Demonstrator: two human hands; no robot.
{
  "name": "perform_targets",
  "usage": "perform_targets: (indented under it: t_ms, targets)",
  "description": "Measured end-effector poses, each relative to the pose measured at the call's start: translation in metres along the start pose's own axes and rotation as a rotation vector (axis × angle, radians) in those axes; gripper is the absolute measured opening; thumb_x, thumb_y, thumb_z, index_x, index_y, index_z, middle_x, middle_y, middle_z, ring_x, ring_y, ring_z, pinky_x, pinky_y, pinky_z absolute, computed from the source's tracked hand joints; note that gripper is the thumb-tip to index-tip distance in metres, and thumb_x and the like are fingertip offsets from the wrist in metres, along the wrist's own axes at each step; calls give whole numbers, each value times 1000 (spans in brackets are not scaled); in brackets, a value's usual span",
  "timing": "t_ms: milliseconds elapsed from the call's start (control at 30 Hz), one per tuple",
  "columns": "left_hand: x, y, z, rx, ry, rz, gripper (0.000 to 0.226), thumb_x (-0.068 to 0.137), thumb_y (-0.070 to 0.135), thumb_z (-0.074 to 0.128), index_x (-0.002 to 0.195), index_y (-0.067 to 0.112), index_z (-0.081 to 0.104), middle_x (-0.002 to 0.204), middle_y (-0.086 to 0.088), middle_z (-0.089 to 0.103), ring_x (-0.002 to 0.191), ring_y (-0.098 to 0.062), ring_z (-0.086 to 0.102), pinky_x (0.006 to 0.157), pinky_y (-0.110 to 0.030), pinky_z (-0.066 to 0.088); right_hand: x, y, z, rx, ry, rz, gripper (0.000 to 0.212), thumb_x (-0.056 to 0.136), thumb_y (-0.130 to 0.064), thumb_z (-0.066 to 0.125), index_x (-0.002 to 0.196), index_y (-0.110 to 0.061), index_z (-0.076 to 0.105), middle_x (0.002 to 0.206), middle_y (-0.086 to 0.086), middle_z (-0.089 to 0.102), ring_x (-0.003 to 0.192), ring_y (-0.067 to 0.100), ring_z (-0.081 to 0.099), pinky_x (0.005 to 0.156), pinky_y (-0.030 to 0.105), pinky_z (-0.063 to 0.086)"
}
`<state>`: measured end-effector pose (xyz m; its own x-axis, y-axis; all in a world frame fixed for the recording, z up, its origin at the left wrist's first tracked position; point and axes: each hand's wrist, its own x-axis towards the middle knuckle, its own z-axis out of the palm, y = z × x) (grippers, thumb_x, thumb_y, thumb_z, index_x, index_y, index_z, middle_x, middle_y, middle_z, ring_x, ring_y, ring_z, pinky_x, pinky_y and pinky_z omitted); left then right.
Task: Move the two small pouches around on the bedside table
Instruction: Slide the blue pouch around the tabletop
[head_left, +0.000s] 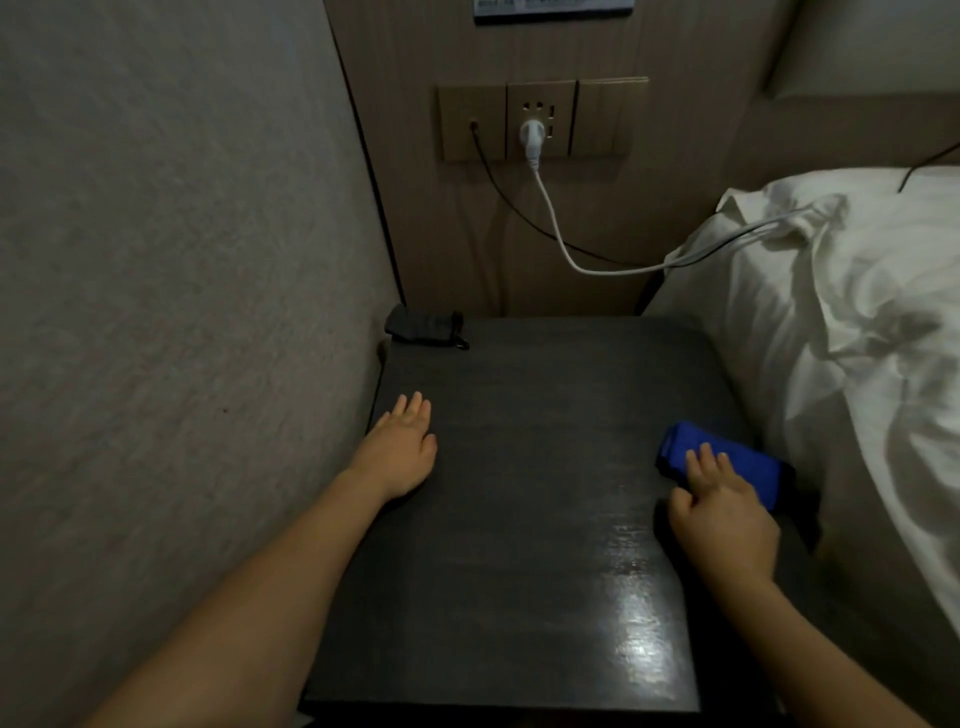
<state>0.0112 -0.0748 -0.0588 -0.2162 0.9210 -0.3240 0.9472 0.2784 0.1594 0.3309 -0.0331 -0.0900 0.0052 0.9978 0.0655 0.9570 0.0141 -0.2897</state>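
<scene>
A blue pouch (737, 460) lies on the dark bedside table (530, 467) near its right edge. My right hand (724, 514) rests flat on the pouch's near end, fingers spread over it, not gripping it. A black pouch (423, 325) with a small clip sits at the table's far left corner against the wall. My left hand (402, 449) lies flat and empty on the table's left side, well short of the black pouch.
A textured wall (182, 312) runs close along the left. White bedding (857, 338) borders the table on the right. A wall socket panel (540, 122) behind holds a white plug, with white and black cables hanging across to the bed.
</scene>
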Motion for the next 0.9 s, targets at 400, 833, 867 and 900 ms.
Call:
perform_targets:
  t_ms: [400, 833, 867, 900]
  targets:
    - [8, -2, -13, -37, -90, -29, 52, 102, 18, 18, 153, 8, 11, 162, -6, 3, 151, -20, 4, 121, -32, 9, -24, -51, 14, -9, -74, -66, 60, 64, -26, 34, 99, 6, 71, 109, 26, 67, 101, 40, 65, 82, 46, 53]
    - [20, -2, -31, -20, -112, -118, 50, 103, 20, 15, 149, 0, 22, 159, -14, 20, 145, -26, 27, 117, -32, 21, -91, -221, 51, 95, -222, -564, 59, 51, -37, 50, 96, -7, 75, 103, 10, 73, 98, 24, 69, 79, 35, 55]
    - [20, -2, -32, -10, -110, -107, 50, 103, 20, 15, 149, 0, 24, 158, -14, 22, 143, -26, 30, 117, -33, 23, -94, -228, 53, 91, -231, -583, 59, 55, -37, 45, 96, -7, 75, 103, 9, 73, 98, 23, 69, 79, 35, 55]
    - [21, -3, -30, 13, -112, -87, 50, 103, 20, 15, 148, 1, 26, 158, -14, 25, 142, -26, 32, 116, -34, 25, -95, -233, 55, 94, -237, -596, 60, 58, -37, 40, 97, -7, 75, 103, 8, 73, 99, 23, 68, 80, 34, 55]
